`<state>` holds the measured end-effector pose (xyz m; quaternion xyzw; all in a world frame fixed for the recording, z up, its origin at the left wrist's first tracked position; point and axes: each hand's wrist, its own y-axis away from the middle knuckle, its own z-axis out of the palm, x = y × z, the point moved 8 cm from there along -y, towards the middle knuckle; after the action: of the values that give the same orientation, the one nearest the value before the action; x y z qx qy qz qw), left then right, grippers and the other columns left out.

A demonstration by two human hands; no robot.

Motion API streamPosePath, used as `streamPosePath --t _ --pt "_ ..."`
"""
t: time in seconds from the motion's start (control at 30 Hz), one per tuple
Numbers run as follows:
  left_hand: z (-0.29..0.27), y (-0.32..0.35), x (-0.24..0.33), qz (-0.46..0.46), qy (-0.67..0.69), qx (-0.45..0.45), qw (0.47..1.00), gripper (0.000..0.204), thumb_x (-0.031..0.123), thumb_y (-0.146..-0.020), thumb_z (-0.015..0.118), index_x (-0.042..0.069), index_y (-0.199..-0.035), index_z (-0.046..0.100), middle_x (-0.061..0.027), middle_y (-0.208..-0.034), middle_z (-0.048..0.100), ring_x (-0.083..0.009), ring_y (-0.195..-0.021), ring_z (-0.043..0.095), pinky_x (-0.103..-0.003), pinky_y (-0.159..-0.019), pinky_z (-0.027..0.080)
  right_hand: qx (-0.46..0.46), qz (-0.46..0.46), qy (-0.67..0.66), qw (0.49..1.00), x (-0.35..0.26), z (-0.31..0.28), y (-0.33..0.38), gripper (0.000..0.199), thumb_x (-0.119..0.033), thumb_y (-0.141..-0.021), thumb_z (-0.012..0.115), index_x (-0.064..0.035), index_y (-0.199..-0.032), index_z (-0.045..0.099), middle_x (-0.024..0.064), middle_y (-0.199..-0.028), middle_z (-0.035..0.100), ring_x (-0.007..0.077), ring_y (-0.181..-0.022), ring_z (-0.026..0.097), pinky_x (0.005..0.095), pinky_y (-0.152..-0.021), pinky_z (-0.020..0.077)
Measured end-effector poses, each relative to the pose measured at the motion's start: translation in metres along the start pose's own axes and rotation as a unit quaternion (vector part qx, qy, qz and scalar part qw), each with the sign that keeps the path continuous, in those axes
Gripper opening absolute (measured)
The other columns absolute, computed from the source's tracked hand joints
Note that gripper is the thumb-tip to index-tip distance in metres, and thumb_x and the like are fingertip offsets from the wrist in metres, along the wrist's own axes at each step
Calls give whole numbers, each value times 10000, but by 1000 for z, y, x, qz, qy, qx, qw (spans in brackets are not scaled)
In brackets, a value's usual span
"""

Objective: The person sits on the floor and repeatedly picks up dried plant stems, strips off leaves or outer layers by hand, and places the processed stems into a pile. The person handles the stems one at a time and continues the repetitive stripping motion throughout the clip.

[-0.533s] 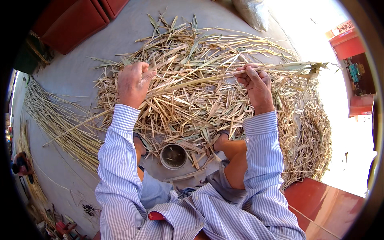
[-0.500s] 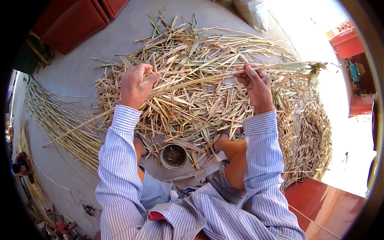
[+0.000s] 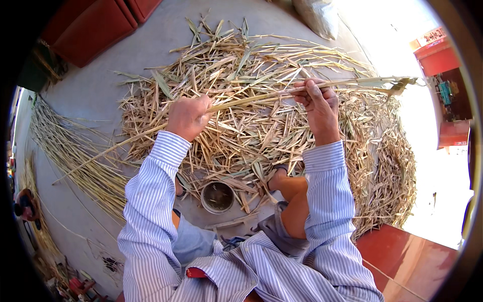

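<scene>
This looks like an open-air yard used for craft work with plant stalks, not an indoor room: strong sunlight washes out the bare concrete floor (image 3: pixel 95 95) on the right side. A broad heap of dry straw-coloured stalks and leaf trimmings (image 3: pixel 261 116) covers the ground, and a sorted bundle of long thin stalks (image 3: pixel 65 151) lies alongside on the left. Red-painted furniture (image 3: pixel 90 30) stands at the edge, a small round metal tin (image 3: pixel 218 196) sits on the floor, and a pale sack (image 3: pixel 317 17) rests beyond the heap.
</scene>
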<state>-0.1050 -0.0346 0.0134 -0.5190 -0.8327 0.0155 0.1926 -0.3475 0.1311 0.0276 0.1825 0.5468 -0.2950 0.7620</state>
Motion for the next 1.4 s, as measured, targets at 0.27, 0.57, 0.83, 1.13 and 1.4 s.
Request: streamPosePath --t 0.27,0.57,0.83,1.13,1.4 --pt "5 -1 0 -101 488 0 867 261 322 -830 718 72 -829 645 -114 -641 623 -257 -592 606 -385 -546 446 -13 -11 -5 1000 -5 0 -3 182 -174 -960 596 -12 -1041 614 128 -943 694 184 -842 689 270 -708 576" --pt "1 9 -11 -8 -40 -37 998 294 335 -794 732 68 -813 611 -104 -592 585 -313 -521 556 -423 -532 419 17 -13 -1 1000 -2 3 2 206 -202 -963 597 -10 -1034 619 127 -947 694 179 -831 689 268 -702 574" --pt "-72 7 -13 -48 161 64 984 216 223 -726 784 70 -770 638 -93 -669 638 -272 -618 565 -374 -693 411 85 87 -57 991 18 -31 -10 217 -196 -962 596 15 -1002 621 123 -920 690 183 -824 693 239 -660 582" --pt "-50 20 -42 -56 31 -33 997 248 213 -720 782 49 -813 620 -97 -668 642 -267 -613 600 -380 -641 430 26 128 -64 989 33 3 -3 206 -201 -967 585 -10 -1032 624 137 -973 691 199 -869 694 258 -693 591" --pt "-22 -10 17 -39 238 28 970 231 264 -842 710 38 -810 675 -108 -664 652 -237 -532 607 -368 -507 439 -37 193 -54 979 51 68 24 282 -245 -948 620 23 -1034 609 143 -964 694 193 -823 700 269 -698 590"
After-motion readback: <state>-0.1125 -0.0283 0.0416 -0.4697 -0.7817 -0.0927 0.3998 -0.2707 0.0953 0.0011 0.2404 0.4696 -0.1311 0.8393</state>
